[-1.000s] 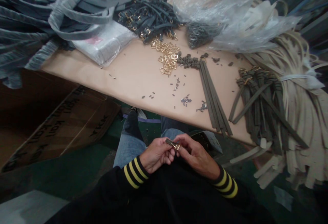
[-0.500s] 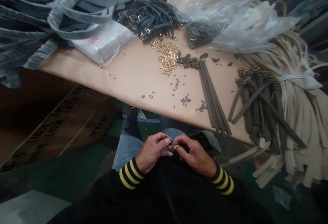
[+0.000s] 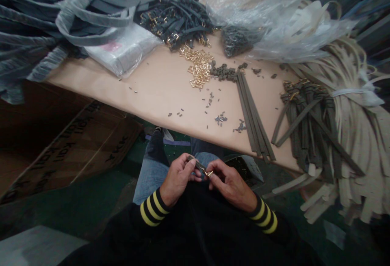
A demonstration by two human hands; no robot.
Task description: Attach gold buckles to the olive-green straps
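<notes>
Black top (image 3: 189, 233), striped cuffs (image 3: 154, 208)
Yellow bands alternate with black, lower centre; faded blue jeans (image 3: 148, 178) above.

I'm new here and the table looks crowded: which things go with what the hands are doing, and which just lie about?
Seem part of the job:
dark strap, in the left hand
gold buckle, at the right hand
probably the loose gold buckles and olive strips

Seem just lying about:
cardboard box
wrapped package
clear plastic

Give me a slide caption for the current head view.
Left hand holds a dark strap, right hand its gold buckle, before a table bearing loose gold buckles.
</notes>
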